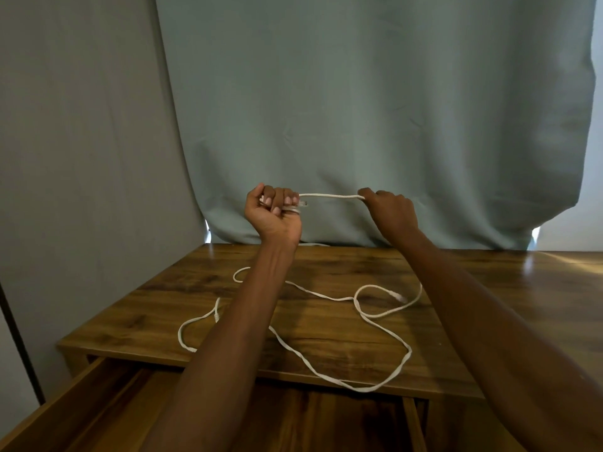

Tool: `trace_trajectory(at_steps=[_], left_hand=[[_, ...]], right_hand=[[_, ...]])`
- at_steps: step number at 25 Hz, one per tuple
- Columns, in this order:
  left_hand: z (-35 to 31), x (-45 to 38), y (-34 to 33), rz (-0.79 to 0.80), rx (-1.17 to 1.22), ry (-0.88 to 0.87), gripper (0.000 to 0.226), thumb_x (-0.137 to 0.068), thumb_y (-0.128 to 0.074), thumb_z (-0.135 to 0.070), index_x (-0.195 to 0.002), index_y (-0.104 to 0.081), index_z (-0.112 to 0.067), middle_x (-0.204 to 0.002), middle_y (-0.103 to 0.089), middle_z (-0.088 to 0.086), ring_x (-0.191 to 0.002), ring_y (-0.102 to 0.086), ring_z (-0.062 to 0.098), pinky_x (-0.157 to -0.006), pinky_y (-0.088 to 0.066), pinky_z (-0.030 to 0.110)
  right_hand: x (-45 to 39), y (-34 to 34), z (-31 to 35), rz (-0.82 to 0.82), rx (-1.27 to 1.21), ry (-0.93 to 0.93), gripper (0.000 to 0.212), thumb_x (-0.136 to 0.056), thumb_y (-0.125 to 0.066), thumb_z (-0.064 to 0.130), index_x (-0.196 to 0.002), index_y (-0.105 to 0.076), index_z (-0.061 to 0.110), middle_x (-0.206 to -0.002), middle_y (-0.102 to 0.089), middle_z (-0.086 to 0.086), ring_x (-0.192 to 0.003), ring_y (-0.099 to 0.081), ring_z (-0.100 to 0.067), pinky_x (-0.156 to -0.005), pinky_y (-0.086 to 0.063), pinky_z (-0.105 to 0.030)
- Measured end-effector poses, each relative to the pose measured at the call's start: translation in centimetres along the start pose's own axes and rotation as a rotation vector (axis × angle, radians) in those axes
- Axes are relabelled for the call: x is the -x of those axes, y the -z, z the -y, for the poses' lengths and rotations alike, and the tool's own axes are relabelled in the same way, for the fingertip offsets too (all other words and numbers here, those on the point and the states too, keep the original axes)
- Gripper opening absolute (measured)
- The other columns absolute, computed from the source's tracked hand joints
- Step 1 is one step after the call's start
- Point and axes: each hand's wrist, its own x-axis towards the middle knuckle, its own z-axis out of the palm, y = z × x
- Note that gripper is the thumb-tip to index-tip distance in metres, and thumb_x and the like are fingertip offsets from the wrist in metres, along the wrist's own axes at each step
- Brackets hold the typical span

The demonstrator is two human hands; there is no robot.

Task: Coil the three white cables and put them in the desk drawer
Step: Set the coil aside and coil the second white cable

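Both hands are raised above the far side of the wooden desk [326,265]. My left hand [272,210] is a fist closed on one end of a white cable [329,196], whose plug sticks out beside the fingers. That cable runs taut to my right hand [391,208], which pinches it. Loose white cable [326,370] lies in loops across the desk top, with a plug [396,295] near the right loop. I cannot tell how many separate cables these loops are. The desk drawer [107,402] is pulled out below the front edge, under my left forearm.
A teal curtain [375,109] hangs right behind the desk, and a grey wall stands to the left. The desk top continues to the right, where light reflects off it.
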Motion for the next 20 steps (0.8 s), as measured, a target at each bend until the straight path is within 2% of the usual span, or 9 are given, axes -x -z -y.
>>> trace_trajectory(at_steps=[3, 6, 8, 11, 14, 17, 20], left_hand=[[0.2, -0.8, -0.1, -0.094, -0.028, -0.065, 0.046, -0.101, -0.038, -0.026, -0.057, -0.045, -0.015, -0.041, -0.036, -0.001, -0.045, -0.038, 0.017, -0.054, -0.037, 0.03], [0.2, -2.0, 0.3, -0.169, -0.195, -0.133, 0.042, -0.105, -0.038, -0.027, -0.066, -0.047, -0.013, -0.046, -0.041, -0.002, -0.045, -0.04, 0.012, -0.052, -0.037, 0.026], [-0.1, -2.8, 1.4, -0.196, -0.406, -0.202, 0.037, -0.105, -0.04, -0.026, -0.071, -0.049, -0.014, -0.053, -0.046, -0.004, -0.048, -0.042, 0.009, -0.052, -0.036, 0.024], [-0.8, -3.0, 3.2, -0.192, -0.715, -0.269, 0.032, -0.104, -0.045, -0.026, -0.075, -0.052, -0.018, -0.059, -0.049, -0.007, -0.056, -0.044, 0.006, -0.054, -0.034, 0.021], [-1.6, -3.1, 3.7, -0.243, -0.59, -0.121, 0.034, -0.105, -0.043, -0.025, -0.074, -0.052, -0.015, -0.05, -0.05, -0.008, -0.048, -0.045, 0.007, -0.051, -0.036, 0.023], [-1.5, -2.1, 3.2, -0.157, -0.416, 0.042, 0.036, -0.104, -0.041, -0.025, -0.071, -0.049, -0.014, -0.048, -0.042, -0.003, -0.046, -0.04, 0.013, -0.051, -0.037, 0.028], [-1.1, -0.9, 3.0, -0.112, -0.332, 0.143, 0.035, -0.101, -0.038, -0.024, -0.067, -0.044, -0.017, -0.046, -0.037, -0.003, -0.046, -0.036, 0.014, -0.053, -0.034, 0.03]], right_hand=[[0.6, 0.2, 0.6, -0.125, 0.054, 0.103, 0.038, -0.1, -0.048, 0.052, -0.1, -0.068, 0.02, -0.07, -0.064, -0.005, -0.049, -0.058, -0.025, -0.047, -0.028, -0.024], [1.7, 0.5, 1.5, -0.176, 0.006, 0.251, 0.031, -0.1, -0.048, 0.043, -0.095, -0.067, 0.018, -0.073, -0.067, -0.002, -0.048, -0.056, -0.021, -0.049, -0.023, -0.022], [2.0, 0.9, 1.6, -0.177, -0.051, 0.326, 0.028, -0.094, -0.044, 0.035, -0.094, -0.066, 0.017, -0.077, -0.067, -0.002, -0.051, -0.053, -0.019, -0.051, -0.024, -0.023], [1.9, 1.1, 1.4, -0.15, -0.065, 0.452, 0.033, -0.093, -0.039, 0.034, -0.1, -0.066, 0.018, -0.085, -0.066, -0.001, -0.056, -0.055, -0.019, -0.049, -0.028, -0.024], [1.7, 0.6, 1.4, -0.108, -0.04, 0.499, 0.032, -0.099, -0.04, 0.033, -0.118, -0.063, 0.021, -0.084, -0.062, -0.001, -0.055, -0.054, -0.021, -0.044, -0.038, -0.027], [1.6, -0.3, 1.2, -0.099, 0.078, 0.373, 0.034, -0.096, -0.058, 0.026, -0.129, -0.058, 0.021, -0.088, -0.062, -0.006, -0.057, -0.055, -0.024, -0.047, -0.032, -0.027], [1.7, -1.2, 1.3, -0.056, 0.177, 0.239, 0.041, -0.089, -0.065, 0.016, -0.129, -0.059, 0.013, -0.099, -0.064, -0.013, -0.066, -0.061, -0.029, -0.055, -0.041, -0.033]])
